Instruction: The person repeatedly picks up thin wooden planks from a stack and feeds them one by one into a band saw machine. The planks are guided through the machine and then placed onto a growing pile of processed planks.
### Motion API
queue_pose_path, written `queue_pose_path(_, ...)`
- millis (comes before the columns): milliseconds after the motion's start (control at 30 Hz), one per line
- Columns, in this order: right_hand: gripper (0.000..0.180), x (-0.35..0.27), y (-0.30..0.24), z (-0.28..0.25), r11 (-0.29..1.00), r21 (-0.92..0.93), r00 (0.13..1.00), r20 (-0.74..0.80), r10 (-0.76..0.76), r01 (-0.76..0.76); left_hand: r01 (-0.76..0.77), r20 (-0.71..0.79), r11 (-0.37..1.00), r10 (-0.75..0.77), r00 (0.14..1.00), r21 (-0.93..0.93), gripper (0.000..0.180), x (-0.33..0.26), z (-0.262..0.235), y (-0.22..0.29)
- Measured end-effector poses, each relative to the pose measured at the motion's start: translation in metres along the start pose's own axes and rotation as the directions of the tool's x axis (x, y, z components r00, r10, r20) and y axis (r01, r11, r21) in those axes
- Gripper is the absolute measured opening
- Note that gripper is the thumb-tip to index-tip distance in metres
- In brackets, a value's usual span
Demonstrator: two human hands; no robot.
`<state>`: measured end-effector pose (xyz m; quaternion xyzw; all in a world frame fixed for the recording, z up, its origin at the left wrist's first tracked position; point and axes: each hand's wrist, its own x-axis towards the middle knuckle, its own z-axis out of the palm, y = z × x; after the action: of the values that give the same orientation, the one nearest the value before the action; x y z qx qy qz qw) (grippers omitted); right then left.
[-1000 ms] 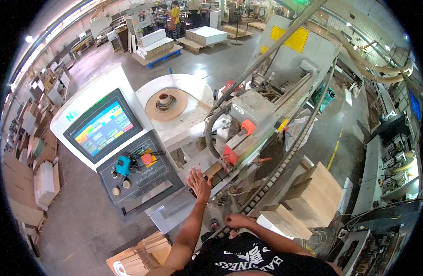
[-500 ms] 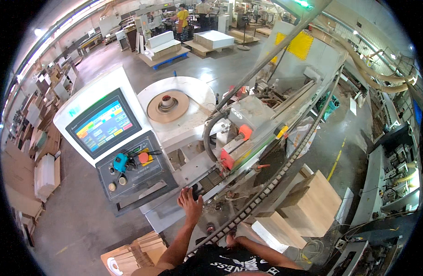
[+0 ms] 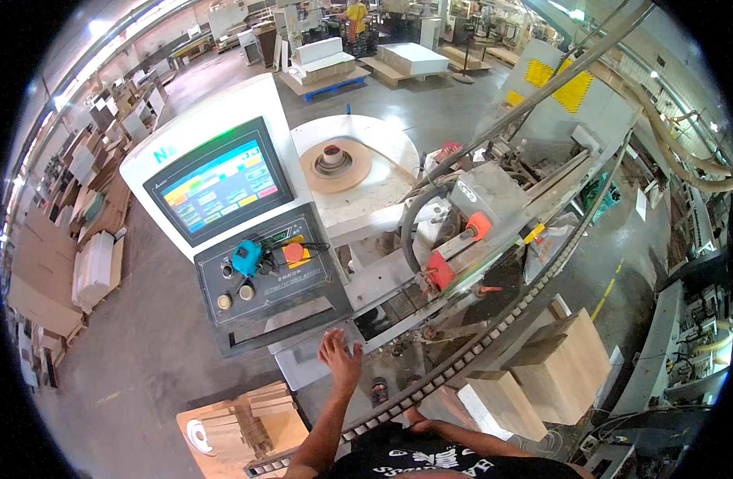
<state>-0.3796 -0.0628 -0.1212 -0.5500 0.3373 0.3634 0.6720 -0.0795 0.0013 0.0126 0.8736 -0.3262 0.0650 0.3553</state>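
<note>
My left hand [image 3: 340, 355] lies flat with its fingers spread on the grey infeed table [image 3: 302, 367] of a woodworking machine, just below the button panel [image 3: 262, 275]. It holds nothing. My right hand [image 3: 412, 414] sits low beside the curved chain track [image 3: 478, 345]. It is partly hidden there, so its grip does not show. Above the button panel a tilted touchscreen [image 3: 219, 185] glows with coloured fields. The panel carries a blue knob [image 3: 245, 257] and a red button [image 3: 293, 252].
A brown tape roll [image 3: 334, 161] lies on a round white table [image 3: 382, 188] behind the panel. Stacked wooden panels [image 3: 551, 367] stand to my right, and a pallet of small wooden pieces [image 3: 240, 427] to my lower left. Pallets and a person in yellow [image 3: 355, 13] are far back.
My left hand has drawn back from the machine's conveyor onto the grey table near my body. The view has tilted a little, and my right hand has slipped lower in the picture.
</note>
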Motion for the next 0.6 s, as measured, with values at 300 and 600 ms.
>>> queue_pose_path(300, 0.092, -0.007, 0.019, 0.006, 0.983, 0.164, 0.987, -0.155, -0.053, 0.079, -0.012, 0.087, 0.998, 0.018, 0.996, -0.068, 0.062, 0.003, -0.007, 0.022)
queue_pose_path(600, 0.114, 0.001, 0.048, 0.03, 0.853, 0.32, 0.887, -0.354, -0.296, 0.412, -0.185, 0.165, 0.952, 0.229, 0.959, -0.244, 0.053, 0.011, -0.034, 0.092)
